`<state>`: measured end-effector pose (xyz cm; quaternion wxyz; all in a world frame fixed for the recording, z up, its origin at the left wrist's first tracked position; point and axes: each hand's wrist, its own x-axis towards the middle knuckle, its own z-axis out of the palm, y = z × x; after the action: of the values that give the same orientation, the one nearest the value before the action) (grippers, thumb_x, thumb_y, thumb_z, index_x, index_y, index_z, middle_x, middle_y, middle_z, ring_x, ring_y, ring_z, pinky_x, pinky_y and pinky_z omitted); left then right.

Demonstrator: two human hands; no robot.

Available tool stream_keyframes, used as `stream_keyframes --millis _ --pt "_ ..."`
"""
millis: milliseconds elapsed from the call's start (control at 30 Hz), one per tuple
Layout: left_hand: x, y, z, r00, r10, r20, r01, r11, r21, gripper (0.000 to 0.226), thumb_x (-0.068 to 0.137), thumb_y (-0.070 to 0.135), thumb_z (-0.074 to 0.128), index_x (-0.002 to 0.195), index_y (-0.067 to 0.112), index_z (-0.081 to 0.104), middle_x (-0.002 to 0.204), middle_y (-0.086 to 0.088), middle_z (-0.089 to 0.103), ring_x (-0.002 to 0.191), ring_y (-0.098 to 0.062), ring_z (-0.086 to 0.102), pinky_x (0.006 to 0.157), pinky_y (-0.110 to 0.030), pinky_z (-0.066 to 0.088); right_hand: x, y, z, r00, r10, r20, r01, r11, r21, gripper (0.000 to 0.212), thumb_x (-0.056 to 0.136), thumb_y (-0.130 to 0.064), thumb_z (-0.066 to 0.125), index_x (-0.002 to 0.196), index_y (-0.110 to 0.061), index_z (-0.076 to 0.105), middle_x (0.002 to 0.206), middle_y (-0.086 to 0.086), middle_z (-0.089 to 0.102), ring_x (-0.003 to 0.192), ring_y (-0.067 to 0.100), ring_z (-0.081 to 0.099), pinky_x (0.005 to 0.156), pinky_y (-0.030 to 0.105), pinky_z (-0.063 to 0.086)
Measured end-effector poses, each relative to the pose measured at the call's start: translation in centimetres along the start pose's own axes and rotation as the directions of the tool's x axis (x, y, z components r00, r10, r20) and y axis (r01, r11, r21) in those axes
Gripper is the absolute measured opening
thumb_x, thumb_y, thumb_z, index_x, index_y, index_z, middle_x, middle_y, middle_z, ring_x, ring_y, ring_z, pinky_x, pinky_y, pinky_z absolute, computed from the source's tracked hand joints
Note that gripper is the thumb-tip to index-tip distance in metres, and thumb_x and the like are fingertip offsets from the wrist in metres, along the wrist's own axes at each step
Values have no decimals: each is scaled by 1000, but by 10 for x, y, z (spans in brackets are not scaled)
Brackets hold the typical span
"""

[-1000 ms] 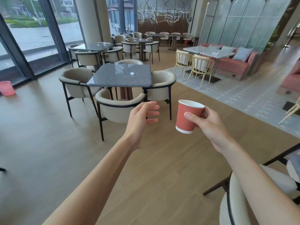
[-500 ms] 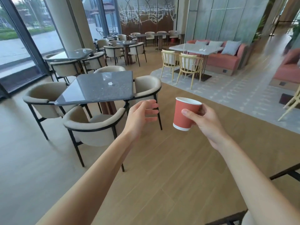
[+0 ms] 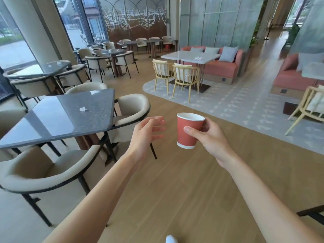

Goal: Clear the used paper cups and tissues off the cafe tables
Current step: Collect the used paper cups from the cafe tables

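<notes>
Above the wood floor, right hand (image 3: 213,137) grips a red cup (image 3: 188,131); left hand (image 3: 146,135) hangs loose-fingered, holding nothing.

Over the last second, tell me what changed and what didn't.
The person walked toward the dark table, so it and its tissue now sit nearer and further left in view. Nothing was taken or let go: the right hand still grips the red cup upright, and the left hand stays open and empty beside it.

crumpled tissue (image 3: 83,109) on dark stone table (image 3: 52,123)
</notes>
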<state>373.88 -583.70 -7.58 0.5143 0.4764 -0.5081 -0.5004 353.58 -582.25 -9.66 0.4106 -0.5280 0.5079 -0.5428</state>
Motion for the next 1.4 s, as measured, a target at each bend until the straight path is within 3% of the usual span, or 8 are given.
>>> stream_keyframes --millis 233,467,633,1033,1400 --pt "182 -23 58 999 -2 38 5 998 -67 29 104 16 45 116 6 69 117 -13 72 110 -29 68 90 -43 58 168 30 -39 999 9 -35 -10 999 -52 39 80 -27 83 115 -24 66 111 -8 73 102 4 69 84 21 51" --pt "339 -20 114 996 -31 89 40 993 -107 29 104 16 45 117 5 68 117 -16 71 109 -31 68 93 -49 58 321 35 -76 996 13 -89 -20 997 -73 43 81 -27 83 119 -17 65 112 -6 73 102 4 69 81 19 50" --pt "430 -23 138 996 -30 82 39 993 -112 27 103 17 47 114 8 69 113 -12 73 107 -27 69 94 -49 57 421 53 -93 996 13 -90 -22 994 -105 42 79 -31 84 116 -20 66 112 -7 74 105 7 69 90 28 53" --pt "711 -55 168 996 -45 -80 37 994 -102 25 101 15 49 109 8 72 108 -12 75 100 -25 71 94 -52 57 722 124 -103 1000 12 8 -11 996 -90 45 80 -30 84 119 -21 65 112 -9 73 104 4 68 87 25 51" --pt "917 -57 134 970 -37 -241 9 993 -114 25 102 17 51 104 10 74 108 -14 75 105 -30 70 94 -51 57 961 155 -48 986 26 163 -7 993 -115 49 79 -31 85 122 -23 64 113 -9 73 105 5 68 84 23 50"
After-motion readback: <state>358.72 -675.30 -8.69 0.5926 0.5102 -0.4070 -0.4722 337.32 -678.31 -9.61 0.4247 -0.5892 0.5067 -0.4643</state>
